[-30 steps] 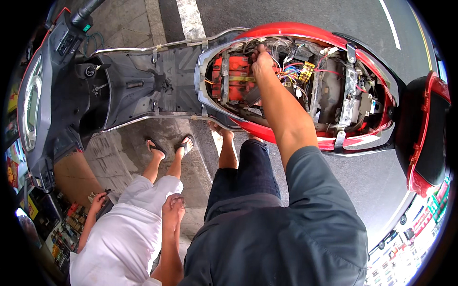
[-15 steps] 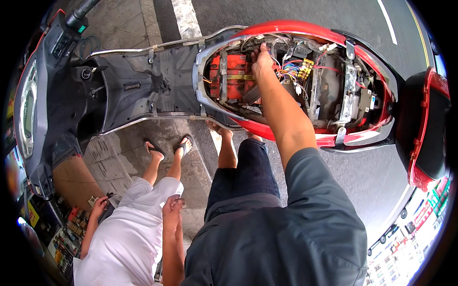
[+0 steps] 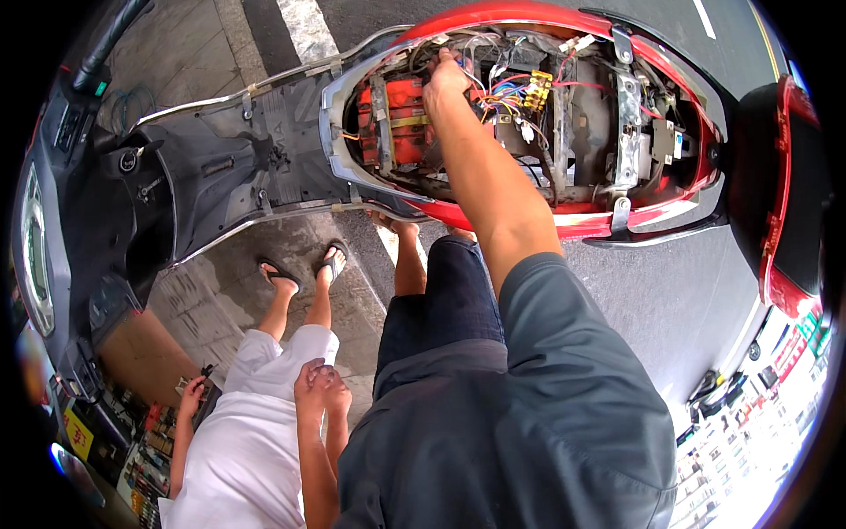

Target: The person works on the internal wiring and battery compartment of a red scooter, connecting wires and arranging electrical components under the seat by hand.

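Observation:
My right hand (image 3: 447, 78) reaches into the open under-seat bay of a red scooter (image 3: 493, 18). Its fingers are curled in at the bay's far edge, among wires, and what they grip is hidden. Just left of it sits a red battery-like block (image 3: 406, 122) with a yellow strap. To its right lie a tangle of coloured wires (image 3: 507, 95) and a yellow connector block (image 3: 538, 90). My left hand (image 3: 310, 377) is low in front of me, beside my shirt, with its fingers curled together. Another hand (image 3: 337, 395) close behind it appears to be the neighbour's.
A person in white (image 3: 238, 458) stands close on my left, one hand holding a small dark object (image 3: 208, 370). The raised black seat (image 3: 780, 185) is at the far right. A metal crossbar (image 3: 626, 132) spans the bay. Tools and parts (image 3: 150, 467) lie at lower left.
The scooter has shifted left and upward in the picture as the view moved. My right hand stays at the bay's far edge beside the red block. The hand behind my left one shows more clearly.

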`<action>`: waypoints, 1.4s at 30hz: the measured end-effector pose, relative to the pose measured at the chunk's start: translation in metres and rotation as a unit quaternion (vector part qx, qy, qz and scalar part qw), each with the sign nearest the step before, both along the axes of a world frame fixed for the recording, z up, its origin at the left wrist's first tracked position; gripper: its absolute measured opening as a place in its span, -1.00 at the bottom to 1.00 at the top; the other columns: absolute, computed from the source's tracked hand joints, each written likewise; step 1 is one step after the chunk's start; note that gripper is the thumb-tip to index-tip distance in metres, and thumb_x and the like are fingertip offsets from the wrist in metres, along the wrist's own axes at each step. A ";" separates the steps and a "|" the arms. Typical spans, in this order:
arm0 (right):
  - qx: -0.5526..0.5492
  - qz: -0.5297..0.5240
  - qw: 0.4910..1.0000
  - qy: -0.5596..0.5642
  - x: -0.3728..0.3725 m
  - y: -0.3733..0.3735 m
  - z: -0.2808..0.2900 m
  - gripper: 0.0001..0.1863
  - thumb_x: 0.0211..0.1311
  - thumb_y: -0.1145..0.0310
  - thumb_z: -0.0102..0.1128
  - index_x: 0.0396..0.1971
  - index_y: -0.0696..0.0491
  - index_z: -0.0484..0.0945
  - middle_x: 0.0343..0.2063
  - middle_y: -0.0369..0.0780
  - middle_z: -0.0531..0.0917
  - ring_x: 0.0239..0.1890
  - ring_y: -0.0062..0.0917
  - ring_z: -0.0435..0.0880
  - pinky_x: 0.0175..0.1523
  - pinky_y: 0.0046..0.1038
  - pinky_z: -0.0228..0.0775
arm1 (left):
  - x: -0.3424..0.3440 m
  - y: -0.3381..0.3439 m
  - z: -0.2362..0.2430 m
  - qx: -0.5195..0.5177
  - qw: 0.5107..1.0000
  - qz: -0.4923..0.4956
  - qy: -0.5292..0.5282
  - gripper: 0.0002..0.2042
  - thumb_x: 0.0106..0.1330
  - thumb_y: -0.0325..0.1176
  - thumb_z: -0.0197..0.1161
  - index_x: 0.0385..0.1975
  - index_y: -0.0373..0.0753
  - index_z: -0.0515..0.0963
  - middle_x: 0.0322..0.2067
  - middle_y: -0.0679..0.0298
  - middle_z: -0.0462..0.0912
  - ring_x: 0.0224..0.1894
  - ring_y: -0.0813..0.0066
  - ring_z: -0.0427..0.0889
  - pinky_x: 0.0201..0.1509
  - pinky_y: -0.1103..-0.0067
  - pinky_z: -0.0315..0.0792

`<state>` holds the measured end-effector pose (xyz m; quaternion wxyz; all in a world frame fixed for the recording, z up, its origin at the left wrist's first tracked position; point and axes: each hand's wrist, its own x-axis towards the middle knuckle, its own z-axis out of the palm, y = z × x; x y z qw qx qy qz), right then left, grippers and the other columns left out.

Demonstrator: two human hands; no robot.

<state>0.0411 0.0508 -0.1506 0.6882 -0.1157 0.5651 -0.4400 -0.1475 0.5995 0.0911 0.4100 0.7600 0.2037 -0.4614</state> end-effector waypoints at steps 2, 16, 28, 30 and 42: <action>-0.015 0.000 0.999 0.036 0.002 -0.007 -0.013 -0.48 0.18 0.52 0.28 0.11 -0.02 0.29 -0.44 -0.30 0.58 -0.53 -0.56 0.52 -0.49 -0.51 0.36 | 0.011 -0.005 0.001 0.011 1.000 -0.022 -0.004 -0.71 0.35 -0.36 0.20 0.00 -0.34 0.47 -0.26 0.22 0.65 -0.25 0.51 0.63 -0.13 0.59 0.48; 0.115 -0.073 0.966 0.219 0.018 -0.018 0.060 -0.60 0.13 0.36 0.26 0.01 0.06 0.55 -0.11 -0.17 0.68 -0.14 -0.32 0.60 0.03 -0.30 0.39 | 0.014 0.007 -0.004 -0.007 1.000 -0.017 -0.005 -0.70 0.36 -0.35 0.20 0.01 -0.37 0.46 -0.23 0.19 0.64 -0.22 0.48 0.64 -0.13 0.59 0.49; -0.085 -0.036 0.993 0.080 -0.008 -0.017 -0.018 -0.79 0.08 0.59 0.15 -0.24 0.11 0.49 -0.45 -0.33 0.54 -0.43 -0.57 0.47 -0.26 -0.45 0.38 | 0.023 0.015 -0.011 0.014 1.000 0.003 0.020 -0.71 0.36 -0.39 0.18 0.01 -0.37 0.47 -0.20 0.20 0.64 -0.19 0.50 0.60 -0.08 0.59 0.47; -0.076 -0.028 0.995 0.060 -0.012 -0.022 -0.026 -0.88 0.11 0.50 0.20 -0.34 0.06 0.49 -0.51 -0.32 0.57 -0.57 -0.58 0.49 -0.48 -0.54 0.31 | 0.022 0.018 -0.013 0.004 1.000 -0.008 0.006 -0.70 0.37 -0.37 0.18 0.02 -0.37 0.47 -0.20 0.17 0.64 -0.20 0.48 0.62 -0.09 0.58 0.47; 0.130 -0.060 0.985 -0.095 0.002 -0.021 -0.014 -0.85 0.19 0.37 0.27 -0.53 -0.06 0.48 -0.64 -0.39 0.49 -0.65 -0.63 0.42 -0.60 -0.59 0.17 | 0.039 -0.008 -0.009 -0.001 0.999 -0.049 0.016 -0.69 0.36 -0.36 0.17 0.01 -0.40 0.47 -0.19 0.14 0.66 -0.16 0.44 0.64 -0.06 0.57 0.49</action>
